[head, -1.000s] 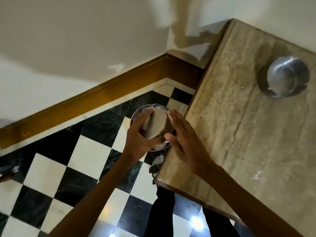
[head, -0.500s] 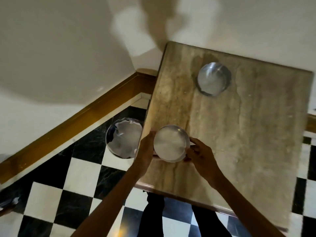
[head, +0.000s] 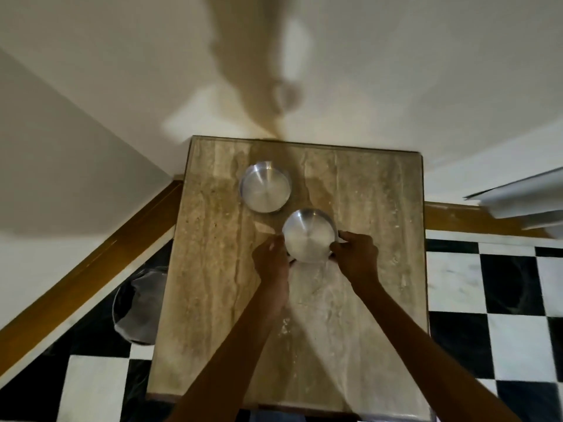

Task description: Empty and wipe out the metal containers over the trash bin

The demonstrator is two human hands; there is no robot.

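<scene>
A round metal container (head: 309, 235) sits in the middle of the marble table (head: 213, 284). My left hand (head: 271, 258) grips its left rim and my right hand (head: 356, 257) grips its right rim. Its inside looks bare and shiny. A second metal container (head: 265, 186) stands just behind and to the left, close to the first one. The trash bin (head: 137, 306), lined with a clear bag, stands on the floor at the table's left edge and is partly hidden by the tabletop.
The table stands against a white wall (head: 365, 71). A wooden skirting board (head: 91, 263) runs along the wall on the left. Black and white checkered floor tiles (head: 487, 300) lie on both sides. A white object (head: 524, 199) juts in at the right edge.
The container was over the trash bin with my hands in it; both hands have carried it right and forward onto the table, beside the second container.
</scene>
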